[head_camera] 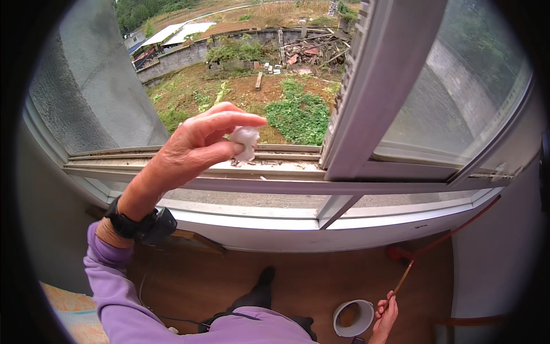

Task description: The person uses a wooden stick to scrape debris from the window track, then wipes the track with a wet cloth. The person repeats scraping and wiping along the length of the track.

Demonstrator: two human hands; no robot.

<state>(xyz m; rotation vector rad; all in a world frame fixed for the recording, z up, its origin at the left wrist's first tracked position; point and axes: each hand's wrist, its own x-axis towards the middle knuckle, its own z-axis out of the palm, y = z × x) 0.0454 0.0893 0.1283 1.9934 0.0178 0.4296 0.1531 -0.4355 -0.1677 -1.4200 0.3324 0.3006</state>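
Note:
My left hand [193, 144] is raised in front of the open part of a sliding window, with a crumpled white wad [245, 142], perhaps tissue, pinched between thumb and fingers. Below it runs the window's bottom track [288, 168], which has dark dirt and small debris in it. At the lower right, my right hand [386, 316] holds a thin wooden stick [404, 277] low over the floor, its far end pointing up and right. A white bucket [370, 320] stands on the floor just left of that hand; something brownish shows inside.
The sliding sash's grey frame [386, 86] stands right of the opening. A red long-handled tool [455, 230] leans at the right wall. A wooden object [197, 241] lies below the sill at left. A thin cable [142, 288] runs along the floor; patterned fabric [73, 309] is at lower left.

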